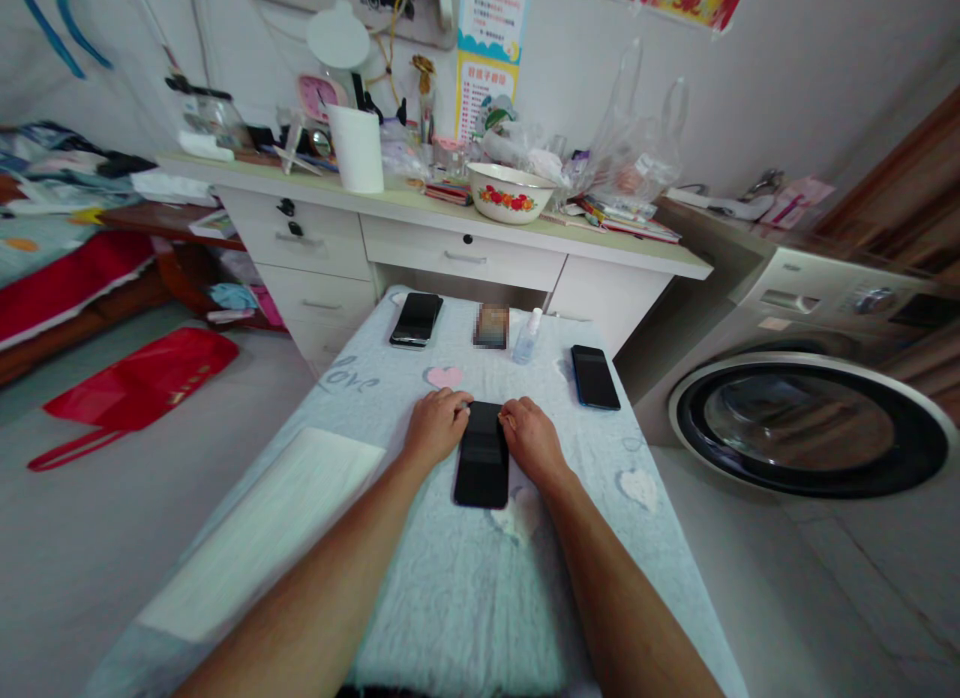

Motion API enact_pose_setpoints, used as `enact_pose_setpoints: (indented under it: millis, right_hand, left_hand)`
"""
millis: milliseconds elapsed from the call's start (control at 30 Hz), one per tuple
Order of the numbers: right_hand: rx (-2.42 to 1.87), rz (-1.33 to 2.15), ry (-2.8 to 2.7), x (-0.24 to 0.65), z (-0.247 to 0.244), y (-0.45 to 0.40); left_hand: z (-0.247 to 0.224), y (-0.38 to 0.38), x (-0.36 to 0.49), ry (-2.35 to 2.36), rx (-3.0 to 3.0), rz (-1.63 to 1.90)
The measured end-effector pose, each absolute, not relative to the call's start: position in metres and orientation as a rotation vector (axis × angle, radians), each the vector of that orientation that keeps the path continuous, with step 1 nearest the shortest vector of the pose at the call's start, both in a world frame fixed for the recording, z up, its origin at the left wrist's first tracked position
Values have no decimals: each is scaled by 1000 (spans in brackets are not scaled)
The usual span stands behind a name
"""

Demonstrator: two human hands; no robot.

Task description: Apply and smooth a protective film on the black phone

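Observation:
A black smartphone [481, 463] lies screen up on the cloth-covered table [480, 588], one end towards me. My left hand [439, 425] is closed at its far left corner, fingers curled against the edge. On the opposite side my right hand [531, 440] is curled, with its thumb and fingertips at the far right edge. Whether anything thin is pinched between the fingers is too small to tell. Beyond the hands stands a small clear spray bottle [528, 338] beside a blurred-out card-like item [491, 326].
At the table's far left are stacked phones [416, 319]; another phone [595, 377] lies at right. A long white sheet [262, 533] covers part of the left side. Behind is a cluttered desk [465, 238], with a washing machine [795, 378] to the right and a red bag [150, 378] on the floor.

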State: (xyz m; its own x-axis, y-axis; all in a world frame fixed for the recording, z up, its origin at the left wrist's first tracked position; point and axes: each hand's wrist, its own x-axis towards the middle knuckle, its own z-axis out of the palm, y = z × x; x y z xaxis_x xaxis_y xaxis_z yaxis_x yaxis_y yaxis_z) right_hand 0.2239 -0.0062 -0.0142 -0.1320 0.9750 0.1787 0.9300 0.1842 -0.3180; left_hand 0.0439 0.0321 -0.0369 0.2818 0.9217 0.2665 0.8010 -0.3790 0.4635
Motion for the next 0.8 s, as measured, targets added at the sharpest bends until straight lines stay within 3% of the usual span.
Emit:
enact_pose_setpoints:
  millis: [800]
  right_hand:
    - [-1769,121,-2112,226,-19,-2]
  left_hand:
    - [-38,33,44,1595,2308,731]
